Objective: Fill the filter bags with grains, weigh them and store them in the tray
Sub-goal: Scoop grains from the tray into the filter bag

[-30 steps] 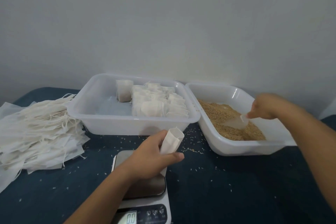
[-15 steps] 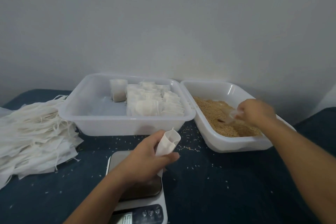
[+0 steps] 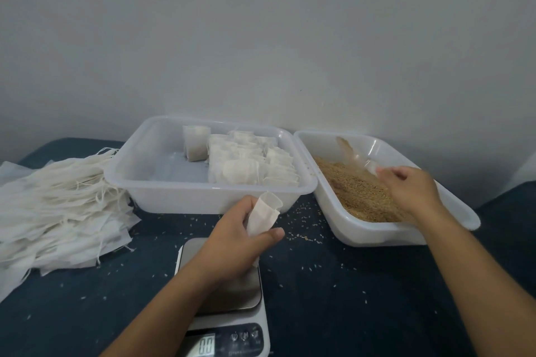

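My left hand (image 3: 240, 236) grips an open white filter bag (image 3: 262, 216) upright above the kitchen scale (image 3: 223, 295), mouth facing up. My right hand (image 3: 406, 185) holds a clear plastic scoop (image 3: 358, 158) over the brown grains (image 3: 356, 194) in the right white tray (image 3: 362, 233); the scoop is blurred and points up and to the left. The left white tray (image 3: 162, 191) holds several filled filter bags (image 3: 246, 165) packed in its right half. The scale's display (image 3: 206, 345) reads zero.
A heap of empty filter bags with strings (image 3: 58, 206) lies at the left on the dark blue cloth (image 3: 348, 298). Loose grains are scattered on the cloth around the trays. A plain wall stands close behind both trays.
My right hand has dug the scoop through the grains and lifted it, now pointing up to the left. My left hand keeps holding the bag over the scale.
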A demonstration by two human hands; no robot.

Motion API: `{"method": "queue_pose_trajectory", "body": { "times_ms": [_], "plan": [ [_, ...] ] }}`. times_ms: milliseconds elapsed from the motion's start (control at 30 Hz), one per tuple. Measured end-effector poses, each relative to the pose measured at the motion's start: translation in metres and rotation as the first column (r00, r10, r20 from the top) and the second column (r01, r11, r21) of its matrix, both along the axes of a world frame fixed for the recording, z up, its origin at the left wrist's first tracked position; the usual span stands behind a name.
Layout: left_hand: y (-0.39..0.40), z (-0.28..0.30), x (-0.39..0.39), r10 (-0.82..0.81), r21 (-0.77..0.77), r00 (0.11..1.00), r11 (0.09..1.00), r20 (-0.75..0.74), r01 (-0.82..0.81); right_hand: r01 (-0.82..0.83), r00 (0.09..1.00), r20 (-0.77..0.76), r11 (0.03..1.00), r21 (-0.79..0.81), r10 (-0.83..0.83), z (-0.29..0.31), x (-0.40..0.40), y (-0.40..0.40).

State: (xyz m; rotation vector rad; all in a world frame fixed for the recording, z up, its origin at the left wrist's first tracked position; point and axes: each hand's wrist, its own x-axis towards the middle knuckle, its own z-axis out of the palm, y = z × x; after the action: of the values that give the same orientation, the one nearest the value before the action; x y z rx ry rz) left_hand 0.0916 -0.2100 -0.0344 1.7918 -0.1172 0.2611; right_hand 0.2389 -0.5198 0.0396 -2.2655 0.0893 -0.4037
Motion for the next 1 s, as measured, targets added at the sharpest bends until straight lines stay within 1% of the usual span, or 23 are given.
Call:
{"method": "queue_pose_trajectory", "body": {
  "times_ms": [100,200,333,500,600,667,767,900,1000],
  "plan": [
    [0.002,0.0,0.0,0.014,-0.008,1.0,1.0,-0.003,-0.014,-0.048,0.994,0.105,0.99,0.131,0.035,0.0,-0.014,0.017],
    [0.005,0.001,0.0,0.037,-0.019,0.999,0.999,-0.014,-0.037,-0.131,0.977,0.191,0.978,0.163,0.099,0.007,-0.032,0.031],
    [0.01,0.002,0.002,0.091,-0.019,0.996,0.996,-0.005,-0.091,-0.273,0.953,0.191,0.938,0.213,0.234,0.016,-0.054,0.043],
    [0.019,0.001,0.005,0.119,-0.034,0.993,0.992,-0.023,-0.12,-0.494,0.868,0.117,0.864,0.097,0.484,0.032,-0.076,0.042],
    [0.02,0.001,0.005,0.125,-0.027,0.991,0.992,-0.04,-0.126,-0.574,0.816,0.061,0.818,-0.038,0.575,0.043,-0.079,0.037],
    [0.021,0.002,0.006,0.131,-0.021,0.99,0.991,-0.051,-0.132,-0.621,0.779,0.035,0.777,-0.098,0.627,0.05,-0.08,0.036],
    [0.023,0.003,0.006,0.132,-0.012,0.989,0.991,-0.069,-0.133,-0.661,0.742,0.004,0.733,-0.161,0.67,0.058,-0.081,0.035],
    [0.022,0.003,0.005,0.118,0.007,0.991,0.993,-0.061,-0.118,-0.664,0.732,-0.031,0.703,-0.255,0.68,0.069,-0.083,0.035],
    [0.021,0.002,0.004,0.121,0.031,0.991,0.992,-0.059,-0.119,-0.669,0.724,-0.036,0.69,-0.276,0.688,0.079,-0.084,0.036]
  ]
}}
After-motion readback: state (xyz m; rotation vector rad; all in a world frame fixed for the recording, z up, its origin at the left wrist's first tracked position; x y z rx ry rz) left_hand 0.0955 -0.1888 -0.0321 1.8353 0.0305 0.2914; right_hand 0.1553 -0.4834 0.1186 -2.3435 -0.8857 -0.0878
